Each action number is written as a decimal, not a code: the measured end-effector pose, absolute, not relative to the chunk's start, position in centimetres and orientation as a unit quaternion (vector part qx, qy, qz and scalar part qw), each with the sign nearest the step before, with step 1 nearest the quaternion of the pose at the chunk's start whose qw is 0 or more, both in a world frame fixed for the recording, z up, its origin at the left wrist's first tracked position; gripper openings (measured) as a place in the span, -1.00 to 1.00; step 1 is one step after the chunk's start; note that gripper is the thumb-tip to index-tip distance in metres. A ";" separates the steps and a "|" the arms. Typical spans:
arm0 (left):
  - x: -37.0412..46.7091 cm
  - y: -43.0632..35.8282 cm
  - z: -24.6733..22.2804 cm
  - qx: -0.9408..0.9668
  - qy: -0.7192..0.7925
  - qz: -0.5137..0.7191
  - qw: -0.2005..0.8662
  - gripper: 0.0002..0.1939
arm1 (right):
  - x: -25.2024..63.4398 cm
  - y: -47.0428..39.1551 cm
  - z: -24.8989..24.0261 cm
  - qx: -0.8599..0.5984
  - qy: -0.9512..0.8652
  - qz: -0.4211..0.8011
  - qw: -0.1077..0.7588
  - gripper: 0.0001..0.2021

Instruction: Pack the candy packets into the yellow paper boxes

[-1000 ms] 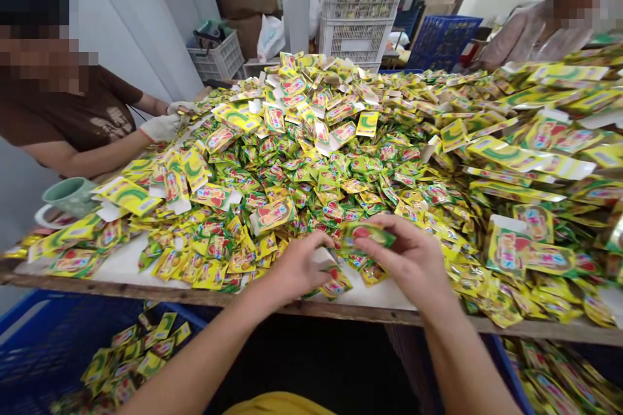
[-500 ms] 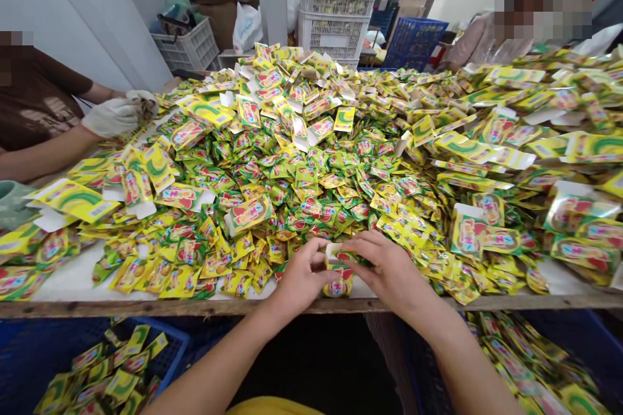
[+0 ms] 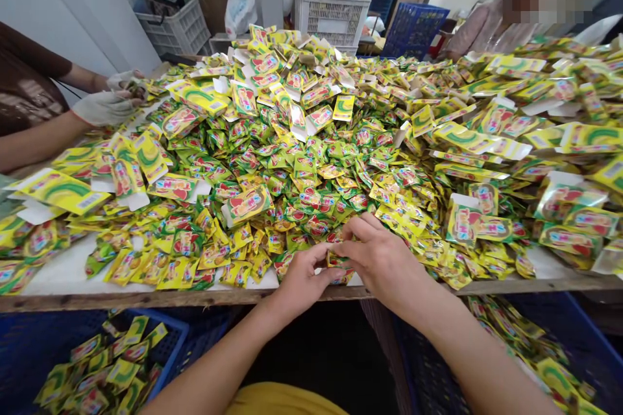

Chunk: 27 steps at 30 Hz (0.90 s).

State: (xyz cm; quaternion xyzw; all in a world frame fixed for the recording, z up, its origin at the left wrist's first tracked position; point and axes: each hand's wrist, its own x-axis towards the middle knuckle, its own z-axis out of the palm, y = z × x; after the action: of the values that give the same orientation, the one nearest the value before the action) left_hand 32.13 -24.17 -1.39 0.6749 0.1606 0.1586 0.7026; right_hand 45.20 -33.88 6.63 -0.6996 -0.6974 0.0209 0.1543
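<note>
My left hand (image 3: 302,275) pinches a box (image 3: 341,262) at the edge of the counter (image 3: 146,299); my right hand (image 3: 378,253) meets its top, grip unclear. Probably I'm working that end, which calls for steadiness.

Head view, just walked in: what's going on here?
A person sits or stands at a table heaped with small sachets and printed boxes. Their bare left hand holds a small box near the table's front edge; the right hand's fingers are at its upper end, partly hiding it. At left, a co-worker's gloved hand is at the pile's edge. Below the table, a blue crate holds more boxes.
</note>
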 end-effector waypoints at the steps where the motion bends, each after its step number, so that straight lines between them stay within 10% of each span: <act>1: 32.1 -24.2 -1.4 0.682 0.164 0.161 0.695 -0.77 | 45.1 -33.7 6.6 -0.696 -0.705 0.008 0.133 -0.86; 13: 32.2 -24.0 -2.3 0.688 0.182 0.155 0.685 -0.74 | 44.9 -34.9 6.7 -0.730 -0.671 0.024 0.125 -0.88; 21: 30.8 -22.9 -0.5 0.663 0.177 0.117 0.718 -0.65 | 44.2 -36.7 1.3 -0.735 -0.358 0.242 0.523 -0.78; 27: 31.2 -22.8 -0.6 0.628 0.227 0.120 0.735 -0.68 | 43.1 -35.8 0.4 -0.683 -0.316 0.326 0.572 -0.85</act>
State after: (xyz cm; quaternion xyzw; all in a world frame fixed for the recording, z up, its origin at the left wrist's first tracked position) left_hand 31.22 -22.78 -0.63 0.6276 0.2265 0.1205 0.7350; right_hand 43.14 -35.76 0.38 -0.6830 -0.3161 0.3257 0.5722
